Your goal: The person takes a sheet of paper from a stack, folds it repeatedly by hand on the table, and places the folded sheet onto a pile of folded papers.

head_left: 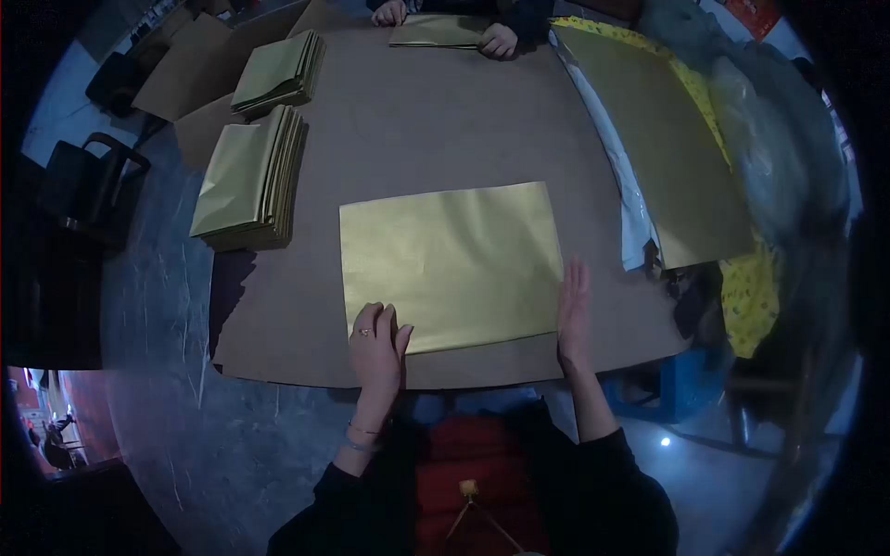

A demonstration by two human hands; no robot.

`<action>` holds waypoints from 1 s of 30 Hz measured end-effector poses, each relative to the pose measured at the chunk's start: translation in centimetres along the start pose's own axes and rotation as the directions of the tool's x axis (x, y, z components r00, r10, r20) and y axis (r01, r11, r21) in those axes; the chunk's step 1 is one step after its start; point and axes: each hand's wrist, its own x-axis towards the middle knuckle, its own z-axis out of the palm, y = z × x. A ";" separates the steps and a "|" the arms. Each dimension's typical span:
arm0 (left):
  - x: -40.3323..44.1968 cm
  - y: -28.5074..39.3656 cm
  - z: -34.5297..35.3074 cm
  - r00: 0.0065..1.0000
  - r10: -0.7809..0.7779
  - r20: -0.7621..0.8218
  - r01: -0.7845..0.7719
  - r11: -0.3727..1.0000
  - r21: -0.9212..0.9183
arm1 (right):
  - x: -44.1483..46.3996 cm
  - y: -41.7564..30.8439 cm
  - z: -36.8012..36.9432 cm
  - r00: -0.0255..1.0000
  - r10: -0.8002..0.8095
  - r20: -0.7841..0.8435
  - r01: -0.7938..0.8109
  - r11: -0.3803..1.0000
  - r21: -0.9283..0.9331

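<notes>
A sheet of shiny gold paper [450, 264] lies flat on the brown tabletop in front of me, its surface faintly creased. On its lower left corner rests my left hand [375, 350], fingers slightly bent and the thumb apart, with a ring on one finger. My right hand [574, 310] stands on edge along the paper's right side, fingers stretched out straight and holding nothing. Whether the gold piece is one layer or several, I cannot tell.
Two stacks of folded gold paper, a nearer stack [236, 181] and a farther stack [278, 72], stand on the left. A large gold-brown stack of sheets [672, 148] lies right on yellow wrapping [749, 301]. Across the table, another person's hands [499, 41] hold folded gold paper [436, 31].
</notes>
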 end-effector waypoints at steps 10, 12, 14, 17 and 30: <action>0.4 2.5 0.8 0.996 0.045 0.080 -0.037 0.995 -0.097 | -0.3 0.8 0.4 0.999 0.037 -0.036 -0.036 0.999 0.038; 1.3 5.9 1.8 0.972 0.197 0.126 -0.167 0.962 -0.218 | -0.4 1.0 0.3 0.999 0.040 -0.038 -0.038 0.998 0.042; 1.6 9.1 3.8 0.916 0.259 0.305 -0.117 0.902 -0.415 | -0.3 1.3 0.4 0.999 0.040 -0.034 -0.038 0.998 0.045; 1.1 11.2 6.1 0.888 0.389 0.245 -0.196 0.802 -0.565 | -0.2 0.9 0.6 1.000 0.027 -0.003 -0.027 1.000 0.007; -0.9 0.2 -0.4 0.974 0.012 0.226 0.115 0.833 -0.542 | -0.2 0.1 0.7 0.996 0.088 -0.033 -0.089 0.995 -0.035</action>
